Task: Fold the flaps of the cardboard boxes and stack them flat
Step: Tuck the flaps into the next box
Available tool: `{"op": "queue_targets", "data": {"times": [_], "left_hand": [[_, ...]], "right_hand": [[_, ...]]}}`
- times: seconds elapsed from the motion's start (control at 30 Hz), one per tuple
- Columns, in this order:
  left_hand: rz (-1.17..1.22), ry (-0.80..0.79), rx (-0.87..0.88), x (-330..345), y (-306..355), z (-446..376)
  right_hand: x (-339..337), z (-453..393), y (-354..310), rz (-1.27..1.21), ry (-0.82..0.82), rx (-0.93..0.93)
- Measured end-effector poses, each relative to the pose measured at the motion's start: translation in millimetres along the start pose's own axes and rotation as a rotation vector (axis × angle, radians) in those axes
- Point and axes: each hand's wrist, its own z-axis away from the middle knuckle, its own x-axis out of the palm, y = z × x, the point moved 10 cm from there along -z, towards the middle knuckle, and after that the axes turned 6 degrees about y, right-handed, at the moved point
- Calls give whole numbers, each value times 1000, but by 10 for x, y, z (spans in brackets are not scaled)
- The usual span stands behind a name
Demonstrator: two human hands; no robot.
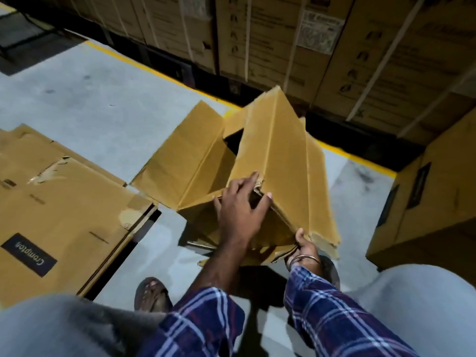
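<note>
A person stands on a grey concrete floor [98,99] in a warehouse, seen from a camera on their head, holding a plain tan corrugated cardboard box [273,161] opened out and half collapsed in front of them, its far end resting near a yellow floor line [134,60]. The left hand [239,210] reaches over the near edge of a raised flap, its fingers [251,180] spread apart and laid against the torn cardboard with the thumb hooked on the flap's edge. The right hand [305,247], with a metal bangle at the wrist, grips the lower near corner, fingers curled under and thumb on top. The board looks light and stiff but creased and frayed at the edges, so it will likely bend along its scored folds and tear if pulled by the ragged corners; firmer hold lies along the fold lines. A stack of flattened brown printed boxes [64,207] lies to the left on the floor
</note>
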Motion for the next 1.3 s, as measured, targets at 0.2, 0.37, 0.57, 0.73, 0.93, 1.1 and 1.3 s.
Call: {"op": "queue_targets", "data": {"times": [0.2, 0.37, 0.57, 0.73, 0.93, 1.1, 1.3], "left_hand": [[8, -270, 97, 755, -281, 319], [61, -492, 111, 1185, -479, 611], [597, -603, -332, 1145, -670, 422], [774, -566, -441, 1077, -853, 358], [369, -84, -563, 597, -1653, 83], [-234, -2, -601, 370, -2318, 78], [360, -387, -757, 1104, -2445, 313]], "right_hand": [[-365, -174, 233, 80, 237, 137], [-162, -371, 363, 283, 114, 189], [59, -466, -216, 799, 160, -229], [618, -365, -361, 1068, -14, -426], [338, -457, -458, 1094, 131, -436], [-225, -632, -611, 1076, 362, -351], [-550, -717, -506, 1073, 429, -221]]}}
